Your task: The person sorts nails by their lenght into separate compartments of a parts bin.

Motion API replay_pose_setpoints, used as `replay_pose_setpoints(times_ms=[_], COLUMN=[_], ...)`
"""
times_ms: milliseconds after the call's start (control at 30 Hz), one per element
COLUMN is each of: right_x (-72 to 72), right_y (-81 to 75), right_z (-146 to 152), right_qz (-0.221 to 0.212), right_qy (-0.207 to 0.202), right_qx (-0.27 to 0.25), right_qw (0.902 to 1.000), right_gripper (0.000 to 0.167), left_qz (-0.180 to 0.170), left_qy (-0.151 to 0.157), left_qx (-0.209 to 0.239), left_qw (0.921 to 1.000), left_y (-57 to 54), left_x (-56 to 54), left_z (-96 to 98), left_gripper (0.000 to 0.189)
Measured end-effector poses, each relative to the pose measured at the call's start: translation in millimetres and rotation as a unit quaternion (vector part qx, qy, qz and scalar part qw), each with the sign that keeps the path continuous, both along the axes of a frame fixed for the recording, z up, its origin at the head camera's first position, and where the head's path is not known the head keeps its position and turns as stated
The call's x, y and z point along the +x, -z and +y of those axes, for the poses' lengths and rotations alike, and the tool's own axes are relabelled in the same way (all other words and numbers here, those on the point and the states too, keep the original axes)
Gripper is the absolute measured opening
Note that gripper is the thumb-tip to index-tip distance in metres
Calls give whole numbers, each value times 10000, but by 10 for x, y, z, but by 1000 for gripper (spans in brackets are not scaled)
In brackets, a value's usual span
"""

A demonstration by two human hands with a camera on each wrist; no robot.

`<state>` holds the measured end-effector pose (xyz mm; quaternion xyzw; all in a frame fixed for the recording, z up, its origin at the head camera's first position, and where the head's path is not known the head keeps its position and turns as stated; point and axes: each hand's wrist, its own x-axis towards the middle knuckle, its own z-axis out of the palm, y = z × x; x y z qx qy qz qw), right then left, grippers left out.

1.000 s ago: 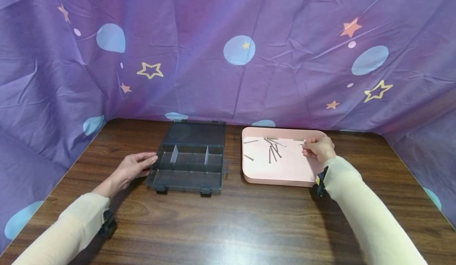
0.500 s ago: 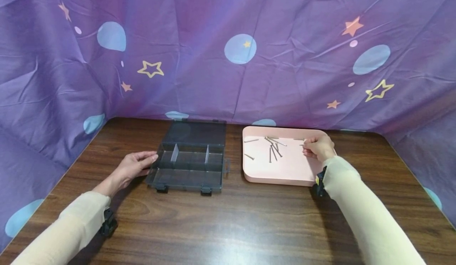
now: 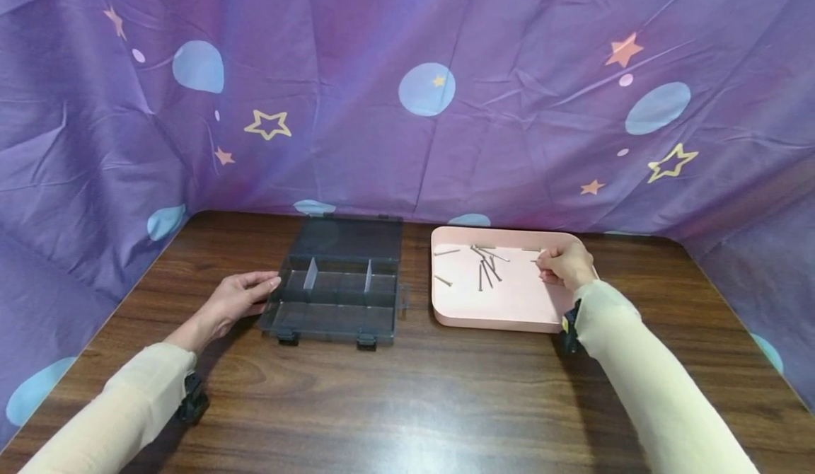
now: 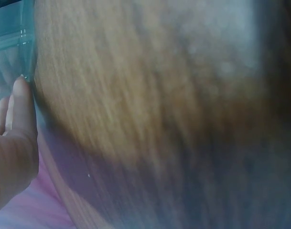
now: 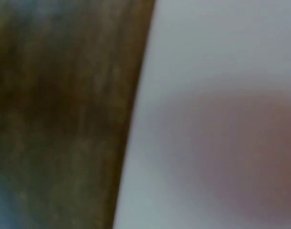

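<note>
My left hand (image 3: 237,297) rests at the left side of a dark see-through compartment box (image 3: 351,318), its lid laid back. In the left wrist view, the thumb tip is right at the corner of the box (image 4: 12,43), with the fingers fairly straight. On the right, a shallow pink tray (image 3: 499,322) holds several thin metal nails (image 3: 485,274), mostly heaped toward its left half. Over the tray's right end, my right hand (image 3: 567,265) pinches a nail (image 3: 534,261), whose end pokes out past the fingertips. The right wrist view is blurred, with the tray (image 5: 193,43) filling much of it.
Both containers stand on a brown wood-grain table (image 3: 356,410). A purple curtain (image 3: 356,155) with stars and planets hangs along the back and both sides. Two upright dividers (image 3: 310,274) split the rear row of the box, and latches (image 3: 366,342) jut from its front edge.
</note>
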<state>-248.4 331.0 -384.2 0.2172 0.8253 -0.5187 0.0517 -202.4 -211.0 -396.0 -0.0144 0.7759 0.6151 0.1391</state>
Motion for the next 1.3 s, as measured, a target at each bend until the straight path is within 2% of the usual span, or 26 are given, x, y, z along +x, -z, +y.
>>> replay_pose_setpoints(times_ms=[267, 400, 700, 1000, 1067, 1233, 1300], right_x=[6, 11, 49, 44, 42, 36, 39], right_y=[32, 28, 18, 16, 22, 21, 16], right_z=[19, 11, 11, -9, -7, -7, -9], right_qz=[194, 224, 314, 487, 498, 451, 474], right_qy=[-115, -155, -398, -399, -406, -581, -665], right_qx=[426, 800, 1869, 2368, 2385, 2063, 2087], right_qw=[9988, 9964, 9811, 9695, 9690, 9757, 9746], right_gripper=[6, 6, 13, 16, 18, 28, 30], left_qz=[-42, -69, -63, -72, -95, -117, -105], left_qy=[32, 50, 15, 23, -7, -45, -43], left_qx=[-345, -434, -315, -204, -178, -164, -185], left_qw=[9994, 9990, 9995, 9998, 9998, 9998, 9998], left_y=[-16, -27, -8, -8, -7, -19, -23], left_x=[-2, -1, -2, 0, 3, 5, 2], left_z=[-15, -17, -20, -16, -16, -7, -2], left_gripper=[58, 59, 59, 59, 59, 58, 57])
